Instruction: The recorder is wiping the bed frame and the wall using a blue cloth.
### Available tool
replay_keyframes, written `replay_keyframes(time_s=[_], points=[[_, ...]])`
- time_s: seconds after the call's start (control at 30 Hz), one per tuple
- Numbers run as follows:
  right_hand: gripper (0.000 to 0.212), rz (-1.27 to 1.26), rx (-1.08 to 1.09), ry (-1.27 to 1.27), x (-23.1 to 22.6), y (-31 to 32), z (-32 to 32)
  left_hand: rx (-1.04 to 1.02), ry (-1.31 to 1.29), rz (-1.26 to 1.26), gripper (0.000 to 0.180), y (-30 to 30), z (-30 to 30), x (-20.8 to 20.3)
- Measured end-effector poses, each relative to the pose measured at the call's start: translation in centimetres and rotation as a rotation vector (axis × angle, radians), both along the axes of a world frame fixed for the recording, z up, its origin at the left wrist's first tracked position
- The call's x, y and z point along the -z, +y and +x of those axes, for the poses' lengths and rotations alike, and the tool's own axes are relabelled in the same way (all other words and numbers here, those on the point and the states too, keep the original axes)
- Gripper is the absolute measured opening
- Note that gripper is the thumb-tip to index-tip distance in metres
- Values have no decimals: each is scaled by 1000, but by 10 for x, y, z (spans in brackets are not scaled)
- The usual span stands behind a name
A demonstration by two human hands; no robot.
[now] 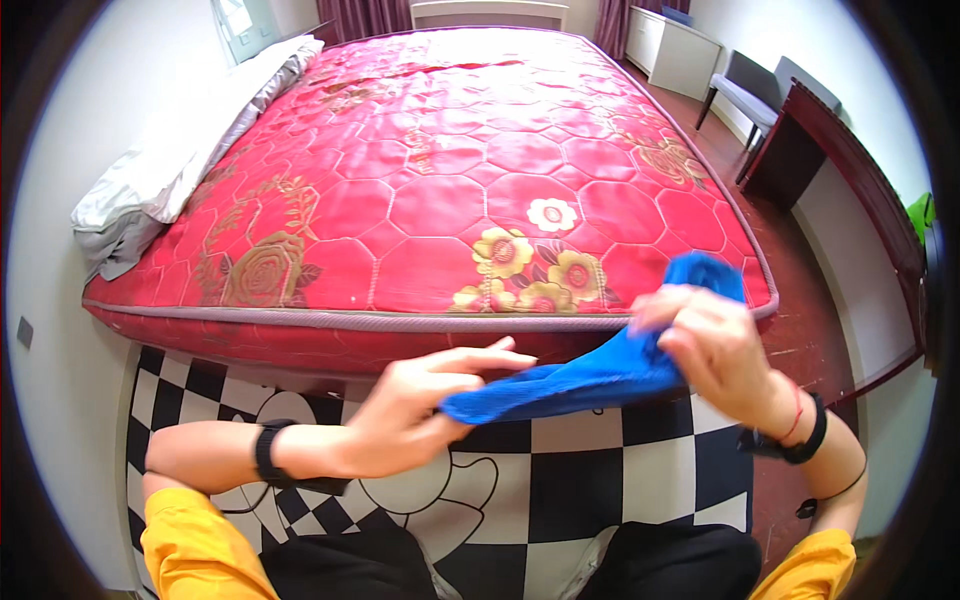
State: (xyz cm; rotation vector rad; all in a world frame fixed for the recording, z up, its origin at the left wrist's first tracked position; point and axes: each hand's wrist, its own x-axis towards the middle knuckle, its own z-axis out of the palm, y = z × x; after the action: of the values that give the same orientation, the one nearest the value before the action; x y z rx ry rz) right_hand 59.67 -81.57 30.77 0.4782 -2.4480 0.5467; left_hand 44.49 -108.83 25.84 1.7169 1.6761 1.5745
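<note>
A bright blue cloth [590,376] is stretched between my two hands, in front of the near edge of a red quilted mattress [430,215]. My left hand [415,405] is closed on its left end, thumb and fingers pinching the fabric, with the index finger pointing out along it. My right hand [712,345], slightly smeared by motion, grips the other end, and part of the cloth stands up behind its knuckles. The cloth is raised off the mattress and the floor. What kind of cloth item it is, I cannot tell.
White and grey bedding [150,190] lies folded along the mattress's left side. Below me is a black-and-white checked mat [570,480]. A dark red wooden desk [855,170] and a grey chair [750,90] stand at right; a white cabinet [675,50] is farther back.
</note>
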Motion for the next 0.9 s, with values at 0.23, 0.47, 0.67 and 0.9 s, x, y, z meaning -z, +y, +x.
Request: replay_keyframes(time_s=[0.23,0.47,0.67,0.9], points=[[48,-227,-107,-325,2,-77,-47,-514,-653,-215,30,-87,-35,-27],[39,-112,302,-77,23,-81,-134,-905,-231,-318,38,-108,-138,-29],[44,53,311,313,49,-112,-142,-983,818,-84,32,-47,-89,19],[79,467,273,7,91,-136,-141,-898,950,29,51,-29,-106,90]])
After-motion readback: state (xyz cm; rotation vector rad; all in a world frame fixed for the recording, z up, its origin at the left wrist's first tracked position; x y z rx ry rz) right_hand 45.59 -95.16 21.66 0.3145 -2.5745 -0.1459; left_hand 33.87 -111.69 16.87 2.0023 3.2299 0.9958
